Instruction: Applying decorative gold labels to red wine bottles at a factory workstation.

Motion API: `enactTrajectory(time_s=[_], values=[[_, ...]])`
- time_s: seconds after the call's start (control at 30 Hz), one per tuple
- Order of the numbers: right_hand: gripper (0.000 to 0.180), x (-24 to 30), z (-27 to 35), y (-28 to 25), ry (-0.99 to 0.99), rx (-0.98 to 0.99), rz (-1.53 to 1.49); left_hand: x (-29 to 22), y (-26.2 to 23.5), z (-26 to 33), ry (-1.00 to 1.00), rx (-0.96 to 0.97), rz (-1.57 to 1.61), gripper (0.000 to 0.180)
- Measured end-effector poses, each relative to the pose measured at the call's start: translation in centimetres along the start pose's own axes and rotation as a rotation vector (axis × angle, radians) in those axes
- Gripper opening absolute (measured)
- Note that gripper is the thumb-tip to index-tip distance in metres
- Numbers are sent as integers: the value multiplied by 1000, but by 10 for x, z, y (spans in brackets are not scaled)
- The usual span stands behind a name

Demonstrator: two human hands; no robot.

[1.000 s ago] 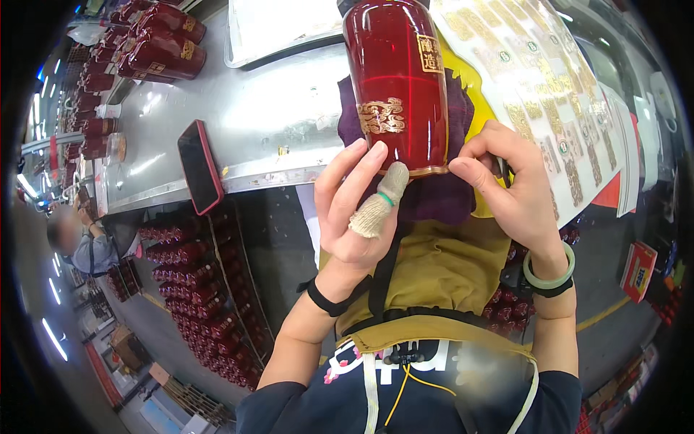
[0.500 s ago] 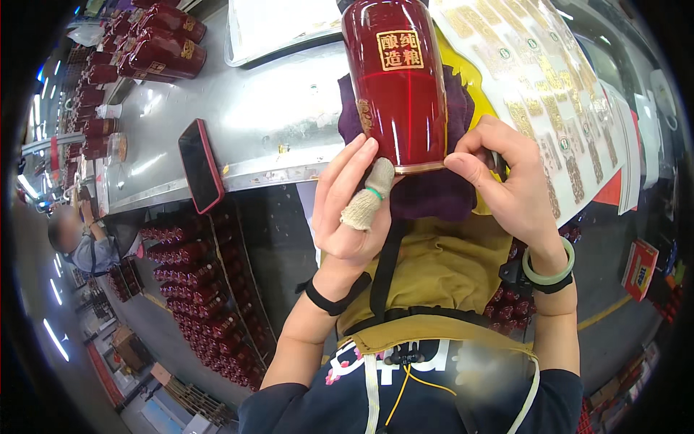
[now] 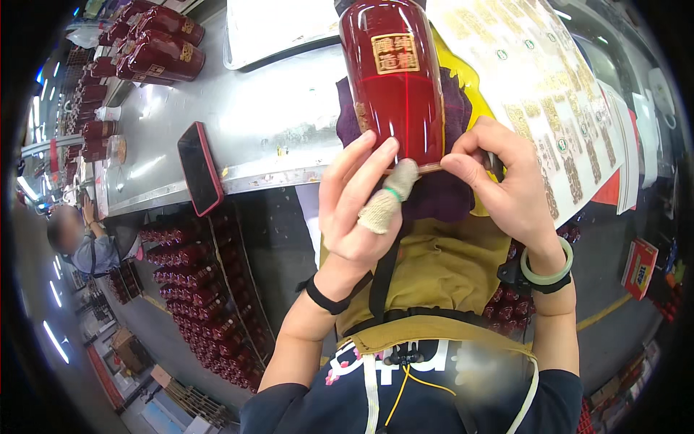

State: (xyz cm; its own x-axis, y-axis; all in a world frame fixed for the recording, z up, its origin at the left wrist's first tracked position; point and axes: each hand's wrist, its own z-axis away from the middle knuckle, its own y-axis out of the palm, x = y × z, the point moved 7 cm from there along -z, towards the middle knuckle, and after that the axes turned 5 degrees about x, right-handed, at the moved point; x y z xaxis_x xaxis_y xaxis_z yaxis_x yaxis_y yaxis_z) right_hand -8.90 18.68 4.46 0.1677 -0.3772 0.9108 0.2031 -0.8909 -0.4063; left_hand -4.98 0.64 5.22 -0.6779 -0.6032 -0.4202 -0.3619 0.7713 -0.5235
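A glossy dark red bottle (image 3: 397, 101) with a square gold label lies on a purple cloth (image 3: 452, 108), its base toward me. My left hand (image 3: 361, 206) grips its lower left end, two long fingers along the side. The left thumb, in a knitted finger cover (image 3: 390, 199) with a green band, presses at the base rim. At the base's right corner, my right hand (image 3: 502, 177) has its fingers curled and its thumb tip against the rim. A dark object shows partly behind those fingers; its kind is hidden.
Sheets of gold stickers (image 3: 549, 94) lie to the right over a yellow sheet (image 3: 463, 65). A red-edged phone (image 3: 201, 168) rests at the metal table's (image 3: 282, 137) front edge. More red bottles (image 3: 166, 54) stand far left, others (image 3: 195, 289) below. A person (image 3: 94, 242) works at left.
My left hand has slid right along the base, its covered thumb now nearer the middle of the rim. The bottle has shifted slightly left. My right hand has barely moved.
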Motion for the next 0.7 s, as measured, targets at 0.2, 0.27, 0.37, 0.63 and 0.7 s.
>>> enactTrajectory(time_s=[0.2, 0.27, 0.37, 0.63, 0.7], values=[[15, 7, 0, 5, -2, 38, -16, 9, -4, 14, -64, 15, -47, 41], [14, 6, 1, 4, -27, 13, -18, 4, -5, 10, -23, 25, -86, 42], [14, 5, 1, 4, -3, 18, -12, -1, -5, 9, 9, 66, -139, 42], [14, 9, 0, 4, -30, 2, 21, -13, -3, 2, 20, 28, -241, 36], [15, 9, 1, 3, -6, -5, 18, -11, -2, -3, 47, 81, -108, 33]])
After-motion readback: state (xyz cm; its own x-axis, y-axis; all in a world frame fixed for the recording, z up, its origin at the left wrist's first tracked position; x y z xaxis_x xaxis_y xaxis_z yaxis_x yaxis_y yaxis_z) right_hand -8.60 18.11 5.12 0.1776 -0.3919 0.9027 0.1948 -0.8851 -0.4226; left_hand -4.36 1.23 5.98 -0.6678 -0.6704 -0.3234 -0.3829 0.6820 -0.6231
